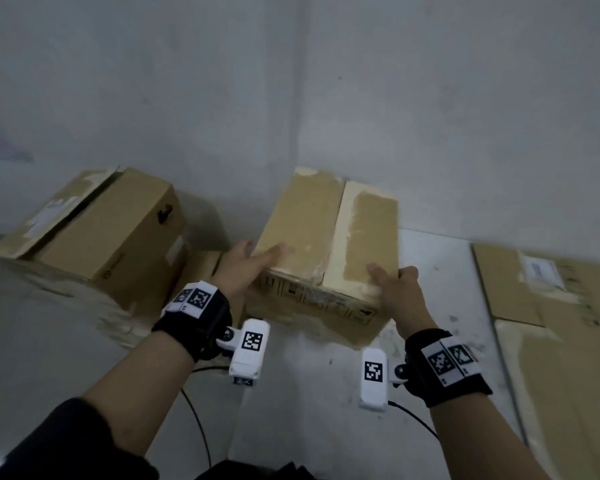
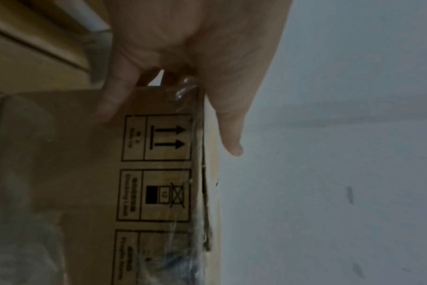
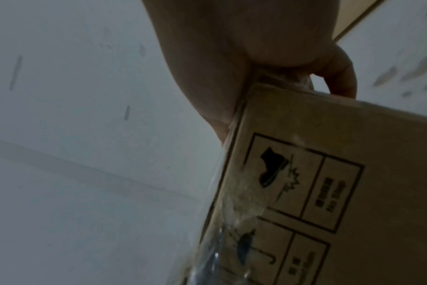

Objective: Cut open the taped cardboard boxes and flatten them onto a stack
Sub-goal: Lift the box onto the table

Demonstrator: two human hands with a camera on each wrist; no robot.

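Hands grip one taped cardboard box (image 1: 326, 244) in the head view: the left hand (image 1: 248, 268) clasps its near left corner and the right hand (image 1: 397, 289) its near right corner, between an opened box (image 1: 118, 237) at the left and flattened cardboard (image 1: 551, 306) lying on the floor (image 1: 430, 258) at the right. Left wrist view shows fingers (image 2: 232, 135) spread over the top edge beside printed handling symbols (image 2: 168, 137). Right wrist view shows the thumb pressed on the top edge and a finger (image 3: 341, 77) curled round the corner above a boot symbol (image 3: 273, 167).

A pale grey wall (image 1: 430, 98) rises behind a scuffed white floor (image 1: 309, 393) (thin black cables (image 1: 198, 427) trail across it).
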